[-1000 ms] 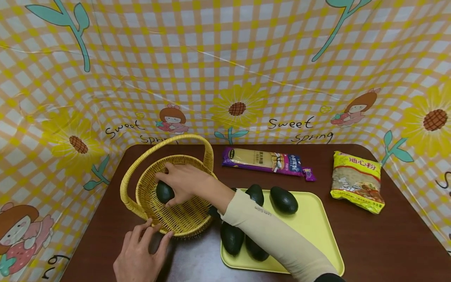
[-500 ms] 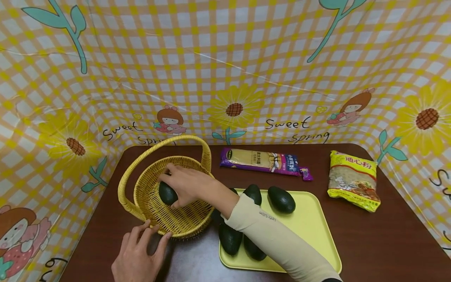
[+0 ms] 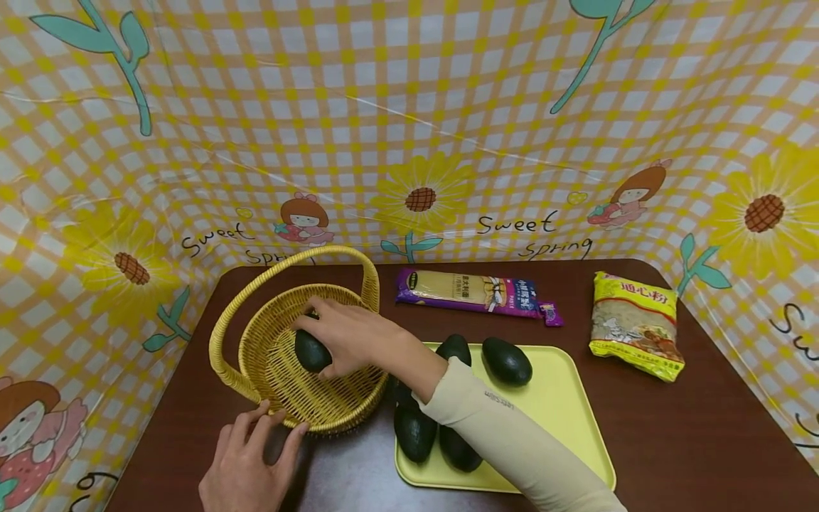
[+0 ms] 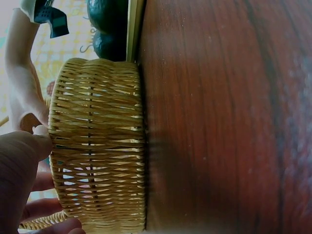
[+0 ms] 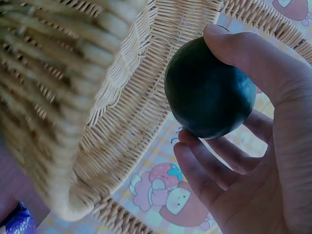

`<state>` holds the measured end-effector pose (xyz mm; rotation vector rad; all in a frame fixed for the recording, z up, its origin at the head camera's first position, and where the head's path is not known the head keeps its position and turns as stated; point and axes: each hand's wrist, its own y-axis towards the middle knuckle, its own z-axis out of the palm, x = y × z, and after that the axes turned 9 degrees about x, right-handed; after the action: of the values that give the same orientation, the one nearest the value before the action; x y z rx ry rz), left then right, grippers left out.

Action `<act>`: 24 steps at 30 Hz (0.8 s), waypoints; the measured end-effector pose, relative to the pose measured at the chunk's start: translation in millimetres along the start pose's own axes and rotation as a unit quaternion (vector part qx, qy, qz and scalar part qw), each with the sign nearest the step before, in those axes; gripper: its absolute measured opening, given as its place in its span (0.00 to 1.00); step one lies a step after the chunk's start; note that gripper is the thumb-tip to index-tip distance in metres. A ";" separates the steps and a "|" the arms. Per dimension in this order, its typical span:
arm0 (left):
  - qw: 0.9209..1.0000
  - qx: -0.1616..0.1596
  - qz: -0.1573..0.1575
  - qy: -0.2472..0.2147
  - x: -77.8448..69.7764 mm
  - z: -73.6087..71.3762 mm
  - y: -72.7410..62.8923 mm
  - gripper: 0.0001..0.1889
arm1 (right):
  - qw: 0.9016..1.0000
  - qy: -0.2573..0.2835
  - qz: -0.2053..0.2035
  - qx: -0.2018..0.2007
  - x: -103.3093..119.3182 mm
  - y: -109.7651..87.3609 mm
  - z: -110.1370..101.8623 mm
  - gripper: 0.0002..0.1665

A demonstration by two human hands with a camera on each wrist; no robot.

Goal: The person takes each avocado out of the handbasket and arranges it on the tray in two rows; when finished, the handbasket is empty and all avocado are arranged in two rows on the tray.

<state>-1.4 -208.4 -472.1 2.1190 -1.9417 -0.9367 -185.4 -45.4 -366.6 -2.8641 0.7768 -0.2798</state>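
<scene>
A dark green avocado is gripped by my right hand, inside the handled yellow wicker basket. The right wrist view shows the thumb on one side of the avocado and fingers round the other. My left hand holds the near left rim of the basket with bent fingers and thumb; the left wrist view shows the thumb and fingertips at the basket's rim. Several more avocados lie on a pale yellow tray to the right, partly hidden by my right forearm.
Behind the tray lies a purple pack of pasta. A yellow bag of macaroni sits at the right of the dark brown table. A checkered flower-print cloth rises behind and at both sides. The basket's tall handle arches above it.
My right hand, still holding the avocado, has shifted slightly to the right and down within the basket. The left hand stays at the rim. The whole head view drifts slightly left.
</scene>
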 end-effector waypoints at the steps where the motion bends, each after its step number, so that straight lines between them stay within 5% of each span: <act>1: 1.000 -0.001 0.000 0.000 0.0 0.0 -0.2 0.20 | 1.000 -0.002 0.001 -0.003 -0.8 -1.9 0.4 0.53; 24: 1.000 -0.017 0.023 -0.004 3.3 2.6 -1.5 0.19 | 0.998 0.027 -0.012 -0.052 -3.0 -38.6 8.8 0.51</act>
<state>-1.5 -210.4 -476.1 2.0463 -1.9548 -0.9642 -167.4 -10.1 -367.6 -2.9777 0.7889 -0.3309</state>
